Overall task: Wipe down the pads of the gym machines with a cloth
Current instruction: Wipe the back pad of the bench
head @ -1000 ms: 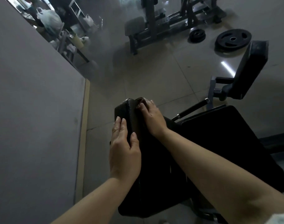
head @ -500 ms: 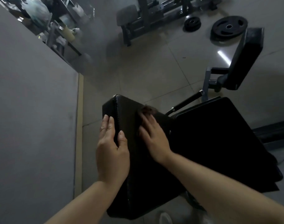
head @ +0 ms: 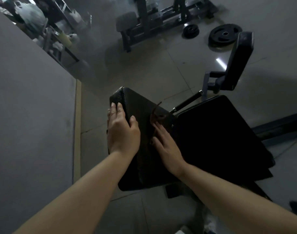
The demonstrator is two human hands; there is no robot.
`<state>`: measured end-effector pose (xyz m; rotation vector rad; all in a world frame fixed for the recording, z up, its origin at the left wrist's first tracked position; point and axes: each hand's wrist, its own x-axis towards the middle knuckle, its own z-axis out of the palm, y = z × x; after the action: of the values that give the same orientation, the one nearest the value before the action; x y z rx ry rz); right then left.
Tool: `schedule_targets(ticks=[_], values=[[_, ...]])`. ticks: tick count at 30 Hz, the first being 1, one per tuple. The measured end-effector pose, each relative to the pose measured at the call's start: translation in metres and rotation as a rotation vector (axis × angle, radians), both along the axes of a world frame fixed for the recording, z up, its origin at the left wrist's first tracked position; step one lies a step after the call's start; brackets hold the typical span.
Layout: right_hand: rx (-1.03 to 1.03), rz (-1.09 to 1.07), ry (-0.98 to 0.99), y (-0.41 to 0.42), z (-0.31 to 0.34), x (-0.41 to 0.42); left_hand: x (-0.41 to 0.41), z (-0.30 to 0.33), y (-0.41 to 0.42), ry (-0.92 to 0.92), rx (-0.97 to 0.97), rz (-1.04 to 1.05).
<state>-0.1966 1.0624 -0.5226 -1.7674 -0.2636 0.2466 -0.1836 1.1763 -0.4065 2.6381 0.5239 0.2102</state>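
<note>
A black back pad (head: 144,105) of a gym machine stands tilted in front of me. My left hand (head: 122,130) holds its left edge, fingers laid down the side and thumb on the face. My right hand (head: 166,144) presses a dark reddish-brown cloth (head: 157,116) flat against the pad's face with straight fingers. Most of the cloth lies under the fingers; a frayed end sticks out above them. The black seat pad (head: 217,132) sits to the right.
A grey wall (head: 26,115) runs close on the left. A smaller black pad (head: 240,61) on a grey bracket stands at the right. Weight plates (head: 223,35) and another machine (head: 152,17) lie on the tiled floor beyond. A cluttered shelf (head: 48,26) is at top left.
My right hand has slid the cloth down the pad's face from its top edge toward me. My left hand has kept its hold on the pad's left edge.
</note>
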Motion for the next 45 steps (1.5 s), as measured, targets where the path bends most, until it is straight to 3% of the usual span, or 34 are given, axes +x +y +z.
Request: schedule_targets(ticks=[5, 14, 17, 22, 26, 31, 36, 39, 45], values=[[-0.074, -0.013, 0.033, -0.019, -0.01, -0.067, 0.001, 0.002, 0.0, 0.075, 0.044, -0.05], [-0.054, -0.079, 0.151, 0.029, -0.03, 0.112, 0.002, -0.005, 0.001, -0.016, 0.06, -0.032], [-0.012, -0.092, 0.176, 0.033, -0.036, 0.134, 0.004, -0.006, 0.0, -0.026, 0.082, -0.027], [-0.034, 0.017, 0.033, -0.006, -0.043, 0.043, 0.002, -0.001, -0.006, 0.025, 0.128, -0.01], [-0.102, 0.105, -0.018, -0.043, -0.06, -0.049, 0.004, 0.002, -0.014, 0.154, 0.318, -0.009], [-0.199, 0.078, 0.016, -0.009, -0.06, 0.055, 0.016, 0.007, -0.022, 0.357, 0.459, 0.059], [-0.178, 0.001, 0.048, 0.021, -0.063, 0.147, 0.019, 0.005, -0.023, 0.354, 0.489, 0.055], [-0.151, -0.003, 0.024, 0.011, -0.059, 0.116, 0.017, 0.002, -0.021, 0.327, 0.483, 0.046], [-0.076, 0.099, -0.14, -0.034, -0.057, -0.025, 0.017, 0.001, -0.021, 0.304, 0.484, 0.033]])
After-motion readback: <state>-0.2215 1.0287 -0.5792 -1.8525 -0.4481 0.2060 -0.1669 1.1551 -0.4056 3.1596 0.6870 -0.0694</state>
